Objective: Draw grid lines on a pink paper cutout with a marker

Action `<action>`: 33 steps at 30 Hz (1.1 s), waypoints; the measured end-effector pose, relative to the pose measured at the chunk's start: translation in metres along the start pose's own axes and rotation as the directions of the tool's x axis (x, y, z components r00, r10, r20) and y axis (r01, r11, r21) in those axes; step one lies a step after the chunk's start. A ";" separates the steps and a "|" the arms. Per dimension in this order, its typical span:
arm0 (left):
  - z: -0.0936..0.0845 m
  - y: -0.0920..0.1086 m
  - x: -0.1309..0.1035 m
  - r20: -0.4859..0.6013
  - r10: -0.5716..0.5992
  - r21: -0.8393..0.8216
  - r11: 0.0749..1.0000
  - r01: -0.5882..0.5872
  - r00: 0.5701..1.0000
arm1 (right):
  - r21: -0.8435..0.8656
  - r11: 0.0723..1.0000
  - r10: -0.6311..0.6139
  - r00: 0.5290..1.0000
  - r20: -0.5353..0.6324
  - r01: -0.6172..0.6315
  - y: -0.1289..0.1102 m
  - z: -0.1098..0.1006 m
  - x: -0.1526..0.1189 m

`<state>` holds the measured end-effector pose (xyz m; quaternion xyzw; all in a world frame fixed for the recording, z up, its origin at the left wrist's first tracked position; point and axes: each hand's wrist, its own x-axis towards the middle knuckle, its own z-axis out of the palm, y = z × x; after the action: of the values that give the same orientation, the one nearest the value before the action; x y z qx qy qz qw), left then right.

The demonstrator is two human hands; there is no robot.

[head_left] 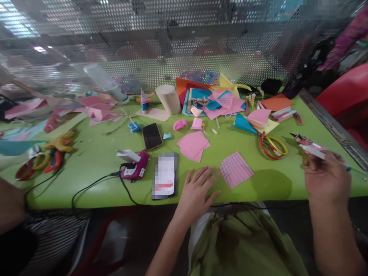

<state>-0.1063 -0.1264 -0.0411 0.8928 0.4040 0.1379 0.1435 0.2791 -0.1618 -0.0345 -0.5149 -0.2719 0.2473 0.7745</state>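
Through the head camera, I see one pink fan-shaped sheet, the lined paper (236, 170), lying flat on the green table (97, 153), just beyond the fingers of my left hand (198, 188). Crossing lines run over it, so I judge its drawing mostly or wholly done. The pink sheets (194, 145) lying overlapped beyond it show no such lines; if they need the same marking, that is left to do. A small striped paper cone (144, 100) stands at the back and looks finished to me.

My left hand rests palm down, fingers spread, grasping nothing that I can see. My right hand (327, 176) is raised at the table's right side, closed around a slim white pen (313, 150); what the pinkish thing beside it is, I cannot tell. The scissors (273, 145) lie between the lined paper and that hand.

I can read no brand anywhere. The bottle (106, 82) has a label too blurred to read, and the lit phone (165, 175) shows a pixelated screen with a red band, no legible words.
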 end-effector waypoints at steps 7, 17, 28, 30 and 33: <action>0.006 -0.010 0.036 -0.030 -0.028 0.037 0.999 0.030 0.999 | -0.182 0.975 0.189 0.901 0.390 -0.126 0.009 0.046 -0.058; 0.009 -0.019 0.064 0.036 0.029 -0.035 0.999 -0.028 0.999 | -0.379 0.924 0.266 0.810 0.522 -0.059 0.029 0.053 -0.081; 0.012 -0.021 0.062 0.005 0.055 -0.059 0.997 -0.055 0.998 | -0.472 0.871 0.275 0.658 0.702 0.140 0.022 0.063 -0.089; 0.013 -0.022 0.062 -0.001 0.059 -0.058 0.997 -0.058 0.998 | -0.484 0.859 0.276 0.648 0.710 0.165 0.024 0.062 -0.089; 0.014 -0.022 0.062 -0.004 0.063 -0.058 0.996 -0.064 0.998 | -0.489 0.853 0.275 0.639 0.718 0.183 0.025 0.061 -0.089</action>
<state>-0.0769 -0.0671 -0.0535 0.9006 0.3714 0.1550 0.1643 0.1706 -0.1713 -0.0528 -0.5563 -0.6163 0.3791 0.4085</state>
